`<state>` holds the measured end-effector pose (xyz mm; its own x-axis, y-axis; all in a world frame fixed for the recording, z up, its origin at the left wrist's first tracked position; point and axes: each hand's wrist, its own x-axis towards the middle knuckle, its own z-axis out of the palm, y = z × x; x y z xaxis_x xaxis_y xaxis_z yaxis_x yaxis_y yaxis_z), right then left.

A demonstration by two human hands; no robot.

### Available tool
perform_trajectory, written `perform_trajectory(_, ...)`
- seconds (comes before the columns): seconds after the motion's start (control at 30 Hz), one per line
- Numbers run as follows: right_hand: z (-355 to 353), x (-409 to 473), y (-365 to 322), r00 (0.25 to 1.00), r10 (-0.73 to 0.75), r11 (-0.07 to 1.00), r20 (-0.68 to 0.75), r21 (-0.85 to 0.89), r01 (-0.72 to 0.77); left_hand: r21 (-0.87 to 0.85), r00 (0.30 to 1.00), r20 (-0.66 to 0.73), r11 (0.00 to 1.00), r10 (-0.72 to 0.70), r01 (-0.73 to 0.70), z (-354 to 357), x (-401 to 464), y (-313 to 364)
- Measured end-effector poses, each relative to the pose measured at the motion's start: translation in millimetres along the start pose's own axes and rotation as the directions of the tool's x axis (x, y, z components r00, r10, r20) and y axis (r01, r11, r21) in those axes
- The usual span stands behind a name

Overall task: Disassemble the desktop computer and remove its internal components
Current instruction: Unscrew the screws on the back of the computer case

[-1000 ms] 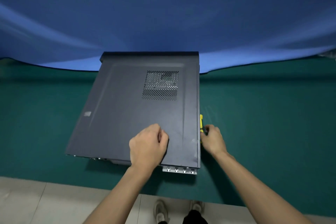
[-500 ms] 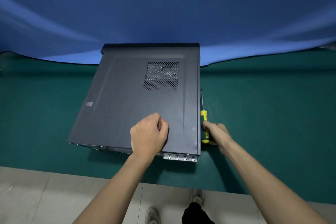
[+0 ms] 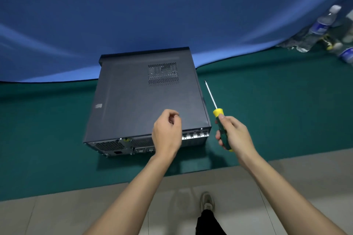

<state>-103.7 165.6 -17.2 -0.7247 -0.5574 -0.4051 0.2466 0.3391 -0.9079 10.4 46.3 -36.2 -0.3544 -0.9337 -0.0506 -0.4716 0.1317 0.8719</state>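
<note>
Lifted off the green mat since the earlier frame, the yellow-and-green-handled screwdriver (image 3: 219, 120) is now gripped in the right hand (image 3: 234, 133), fingers wrapped round the handle, shaft pointing far and slightly left. The left hand (image 3: 167, 132) has been raised off the panel; its fingers are loosely curled and nothing is held. The dark grey metal desktop computer case (image 3: 137, 99) is laid on its side on the green table mat (image 3: 267, 110), side panel up and still on, rear ports facing the near edge. That rear face is judged to be turned near so its panel screws can be reached. Open mat is left on both sides. Blue backdrop cloth (image 3: 133, 15) is close behind the case's far end. Plastic bottles (image 3: 322, 23) are seen far right, well apart.
</note>
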Motion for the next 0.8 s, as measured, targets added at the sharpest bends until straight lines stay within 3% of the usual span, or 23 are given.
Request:
perform_trajectory(0.13,7,-35,17,1.000,-0.017,0.998,-0.023,-0.062,0.015,-0.266,0.980,0.145,0.949,-0.136,0.171,1,-26,-1)
perform_trajectory(0.27,8,-56,36,0.999,-0.021,0.993,-0.045,-0.113,0.015,-0.399,0.883,0.374,0.811,-0.283,0.429,9,-34,-2)
perform_trajectory(0.4,3,-67,53,0.999,0.007,0.996,-0.048,-0.085,-0.011,-0.487,0.785,0.535,0.646,-0.311,0.587,18,-34,-1)
perform_trajectory(0.53,-4,-70,67,0.998,0.038,0.998,-0.047,-0.054,-0.040,-0.527,0.747,0.596,0.558,-0.294,0.641,26,-31,-2)
perform_trajectory(0.8,-16,-73,88,0.996,0.073,0.997,-0.053,0.018,-0.072,-0.493,0.736,0.607,0.583,-0.301,0.645,39,-34,-2)
